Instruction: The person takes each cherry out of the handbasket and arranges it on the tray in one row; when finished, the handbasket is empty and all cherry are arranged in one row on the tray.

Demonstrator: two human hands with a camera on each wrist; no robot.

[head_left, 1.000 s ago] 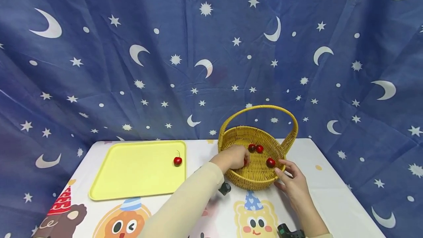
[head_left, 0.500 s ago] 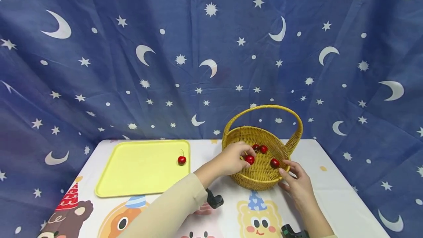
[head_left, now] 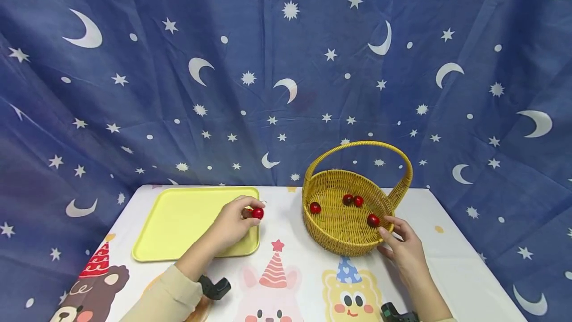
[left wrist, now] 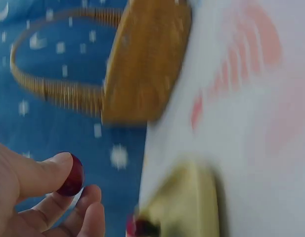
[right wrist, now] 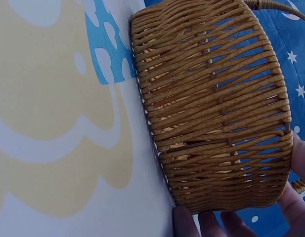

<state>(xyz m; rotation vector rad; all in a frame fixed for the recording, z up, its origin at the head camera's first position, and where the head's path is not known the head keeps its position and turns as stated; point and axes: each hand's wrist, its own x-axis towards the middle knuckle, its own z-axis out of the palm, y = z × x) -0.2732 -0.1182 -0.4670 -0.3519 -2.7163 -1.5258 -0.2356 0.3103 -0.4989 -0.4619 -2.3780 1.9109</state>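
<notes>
A red cherry (head_left: pixel 257 213) is pinched between the thumb and fingers of my left hand (head_left: pixel 230 222), above the right edge of the yellow tray (head_left: pixel 187 222). The left wrist view shows this held cherry (left wrist: pixel 73 175) close up, with a blurred cherry (left wrist: pixel 142 227) on the tray below. My right hand (head_left: pixel 405 250) holds the right side of the wicker basket (head_left: pixel 339 247). In the right wrist view its thumb (right wrist: pixel 301 155) is at the rim and its fingertips touch the lower wall. Several cherries lie inside the basket, one dark red cherry (head_left: pixel 373 220) near the right hand.
The basket's tall arched handle (head_left: pixel 357 143) rises over its opening. A white tablecloth (head_left: pixel 290 227) with cartoon prints covers the table. Behind hangs a blue curtain (head_left: pixel 250 103) with moons and stars.
My left hand has lifted a cherry out of the basket and carried it left to the tray's right edge. The right hand stays at the basket's side.
</notes>
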